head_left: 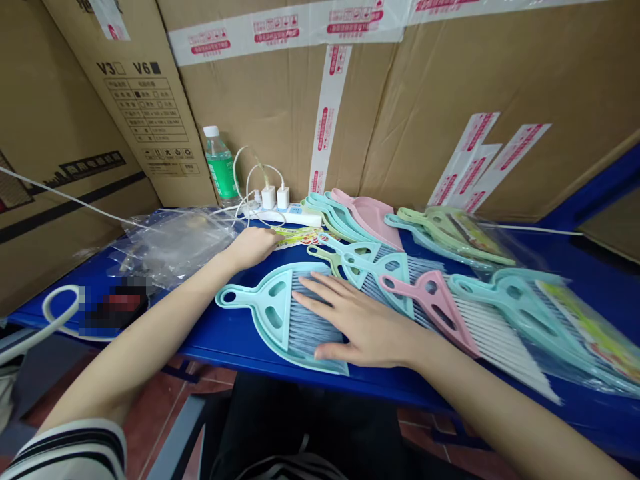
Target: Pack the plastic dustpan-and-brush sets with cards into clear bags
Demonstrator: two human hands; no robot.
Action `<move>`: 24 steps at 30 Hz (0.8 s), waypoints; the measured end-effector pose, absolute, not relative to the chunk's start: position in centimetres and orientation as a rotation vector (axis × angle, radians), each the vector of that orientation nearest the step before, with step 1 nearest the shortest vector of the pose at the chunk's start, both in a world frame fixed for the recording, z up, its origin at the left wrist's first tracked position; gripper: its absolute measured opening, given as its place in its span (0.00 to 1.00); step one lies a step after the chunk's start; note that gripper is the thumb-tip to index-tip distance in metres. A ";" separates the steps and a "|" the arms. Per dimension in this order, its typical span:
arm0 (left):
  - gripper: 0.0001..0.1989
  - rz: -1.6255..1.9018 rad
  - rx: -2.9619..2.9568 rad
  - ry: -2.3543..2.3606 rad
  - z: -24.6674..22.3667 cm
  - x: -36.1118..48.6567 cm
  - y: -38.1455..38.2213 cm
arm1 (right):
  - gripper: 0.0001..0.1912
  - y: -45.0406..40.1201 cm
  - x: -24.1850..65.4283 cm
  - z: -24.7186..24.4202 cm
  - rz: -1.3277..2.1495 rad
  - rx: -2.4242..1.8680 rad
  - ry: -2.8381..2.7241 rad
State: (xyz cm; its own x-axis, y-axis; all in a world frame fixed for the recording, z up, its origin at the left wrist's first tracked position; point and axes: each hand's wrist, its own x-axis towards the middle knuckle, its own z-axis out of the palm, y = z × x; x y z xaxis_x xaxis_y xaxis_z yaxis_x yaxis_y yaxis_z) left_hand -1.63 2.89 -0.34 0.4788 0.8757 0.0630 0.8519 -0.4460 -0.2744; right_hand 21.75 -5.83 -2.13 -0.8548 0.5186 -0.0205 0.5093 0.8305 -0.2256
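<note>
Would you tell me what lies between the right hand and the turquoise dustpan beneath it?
In the head view, a turquoise hand brush lies between them: its grey-blue bristles are under the right hand, its body on the turquoise dustpan.

Clear btl (pixel 223 177) w/ a green label is standing at the back of the blue table (pixel 200 343), & just to its right a white pwr strip (pixel 304 218) is lying w/ 2 white chargers (pixel 269 197) sticking up & cables (pixel 245 147) looping off 'em. Big cardboard boxes (pixel 410 100) w/ red-printed tape (pixel 327 113) are towering behind, one showing V3/V6 checkboxes, & reddish tiles (pixel 160 407) are peeking out below.
</note>
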 end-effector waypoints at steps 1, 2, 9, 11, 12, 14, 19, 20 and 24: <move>0.17 0.121 -2.464 -1.475 -0.4 -1.6 2.8 | 0.44 -5.8 21.8 -2.2 0.340 -0.833 -2.963; 0.17 0.112 -2.469 -1.477 -0.4 -1.6 2.8 | 0.44 -5.8 21.8 -2.2 0.327 -0.833 -2.962; 0.19 0.010 -2.485 -1.528 -1.1 -2.1 3.3 | 0.41 -5.7 21.9 -2.5 0.257 -0.827 -2.958; 0.20 -0.008 -2.483 -1.544 -1.3 -2.1 3.5 | 0.40 -5.6 21.9 -2.6 0.252 -0.816 -2.940; 0.19 -0.010 -2.480 -1.551 -1.3 -2.1 3.5 | 0.40 -5.6 22.0 -2.7 0.247 -0.810 -2.931; 0.17 0.000 -2.471 -1.553 -1.2 -2.1 3.3 | 0.39 -5.5 22.0 -2.7 0.232 -0.799 -2.916; 0.15 0.045 -2.433 -1.537 -0.5 -1.8 2.7 | 0.38 -5.6 22.1 -2.7 0.220 -0.801 -2.907; 0.16 0.047 -2.421 -1.537 -0.3 -1.8 2.6 | 0.38 -5.6 22.1 -2.7 0.221 -0.802 -2.905; 0.16 0.032 -2.387 -1.534 0.1 -1.7 2.4 | 0.38 -5.6 22.1 -2.6 0.209 -0.811 -2.905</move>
State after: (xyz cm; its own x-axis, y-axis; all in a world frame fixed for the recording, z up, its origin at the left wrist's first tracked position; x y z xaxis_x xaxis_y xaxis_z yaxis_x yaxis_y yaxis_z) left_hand -1.70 2.40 0.13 0.4288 0.8920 0.1432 0.8852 -0.3832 -0.2635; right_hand 22.09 -5.58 -2.62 -0.8498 0.5215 0.0761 0.5052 0.8473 -0.1640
